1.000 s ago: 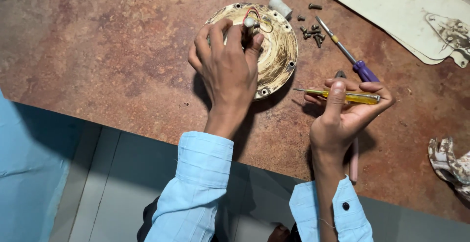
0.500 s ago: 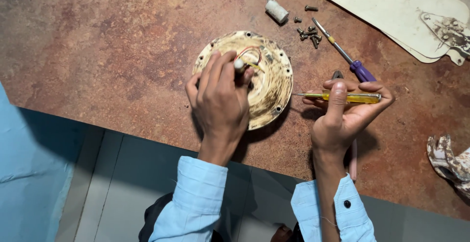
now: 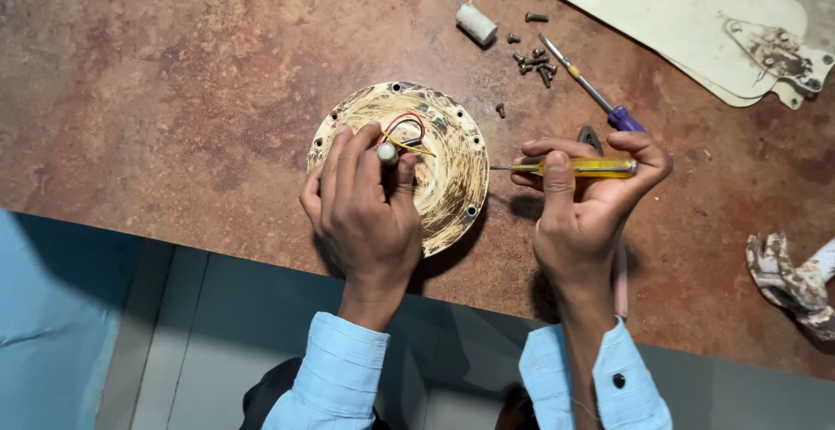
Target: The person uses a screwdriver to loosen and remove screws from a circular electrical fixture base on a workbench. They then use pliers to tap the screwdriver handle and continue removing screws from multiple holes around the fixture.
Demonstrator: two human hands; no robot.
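A round, worn cream metal motor housing (image 3: 448,165) lies on the brown table near its front edge, with red and yellow wires at its centre. My left hand (image 3: 365,213) rests on the housing's left half, fingers wrapped around the short shaft in the middle. My right hand (image 3: 587,208) is just right of the housing and grips a yellow-handled screwdriver (image 3: 583,167), held level with its tip pointing left at the housing's rim.
A purple-handled screwdriver (image 3: 596,95), several loose screws (image 3: 532,58) and a small white cylinder with a wire (image 3: 476,23) lie behind the housing. Cream fan blades (image 3: 687,21) fill the back right. A dirty rag (image 3: 787,278) sits at the right edge.
The housing and my left hand have come toward the table's front edge and slightly left. My right hand with the yellow screwdriver has stayed beside it.
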